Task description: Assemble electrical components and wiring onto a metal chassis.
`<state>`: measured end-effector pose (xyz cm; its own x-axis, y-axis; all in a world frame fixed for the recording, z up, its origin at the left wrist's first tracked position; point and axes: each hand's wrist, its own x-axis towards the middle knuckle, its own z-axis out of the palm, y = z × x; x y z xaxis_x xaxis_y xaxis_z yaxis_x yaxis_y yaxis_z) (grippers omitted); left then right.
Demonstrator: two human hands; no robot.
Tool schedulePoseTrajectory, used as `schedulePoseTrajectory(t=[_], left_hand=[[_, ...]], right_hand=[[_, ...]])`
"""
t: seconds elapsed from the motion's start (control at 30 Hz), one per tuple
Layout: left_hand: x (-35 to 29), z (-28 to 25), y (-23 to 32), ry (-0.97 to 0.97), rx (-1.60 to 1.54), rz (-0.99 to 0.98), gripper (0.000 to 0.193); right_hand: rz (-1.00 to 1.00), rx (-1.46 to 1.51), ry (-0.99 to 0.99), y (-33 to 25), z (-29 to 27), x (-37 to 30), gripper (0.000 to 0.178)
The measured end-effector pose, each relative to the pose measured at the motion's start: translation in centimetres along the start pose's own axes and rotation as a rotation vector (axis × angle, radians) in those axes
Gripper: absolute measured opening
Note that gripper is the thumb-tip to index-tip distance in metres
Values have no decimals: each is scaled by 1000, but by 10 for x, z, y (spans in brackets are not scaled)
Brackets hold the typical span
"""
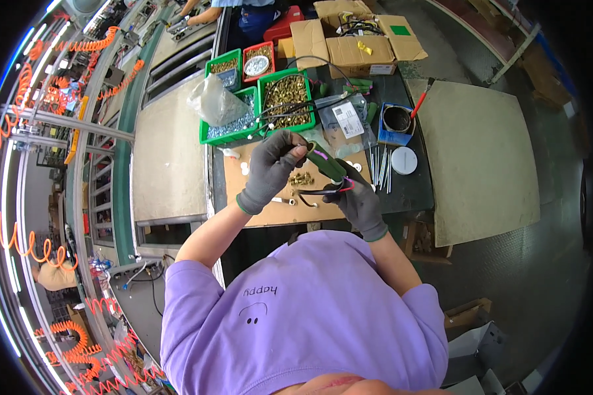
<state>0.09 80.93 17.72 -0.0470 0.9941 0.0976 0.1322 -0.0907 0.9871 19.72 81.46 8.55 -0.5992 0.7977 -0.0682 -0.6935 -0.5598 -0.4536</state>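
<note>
A dark green cylindrical tube (325, 164) with a purple mark is held tilted over the workbench. My right hand (362, 205), in a grey glove, is closed around its lower end. A black and red wire (318, 192) hangs out beside that hand. My left hand (272, 168), gloved too with bare fingertips, is closed in a pinch at the tube's upper end. What sits between those fingertips is too small to make out. Below the tube, small brass fittings (302, 179) lie in a pile on a brown board (244, 191).
Green bins of brass parts (288, 99) and silvery screws (229, 128) stand at the back, a plastic bag (216, 102) over one. Right of my hands are metal rods (380, 170), a white round lid (404, 160), a tin in a blue box (395, 136) and a red-handled brush (422, 99).
</note>
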Motion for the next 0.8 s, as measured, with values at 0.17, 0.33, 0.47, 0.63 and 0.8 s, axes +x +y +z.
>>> schedulePoseTrajectory(t=[0.17,0.33,0.47,0.63,0.8], left_hand=[[-10,20,-7,-8,407,277,7],[-19,22,-19,-78,180,155,8],[-29,23,-22,-193,241,232,3],[-52,26,-47,-226,45,-1,2],[-53,35,-60,-190,3,106,6]], right_hand=[[138,-23,135,14,-17,4,54],[184,-206,-95,8,-28,-6,44],[366,-161,-37,7,-20,-11,49],[417,-330,31,12,-36,-28,50],[221,-471,118,19,-42,-37,39]])
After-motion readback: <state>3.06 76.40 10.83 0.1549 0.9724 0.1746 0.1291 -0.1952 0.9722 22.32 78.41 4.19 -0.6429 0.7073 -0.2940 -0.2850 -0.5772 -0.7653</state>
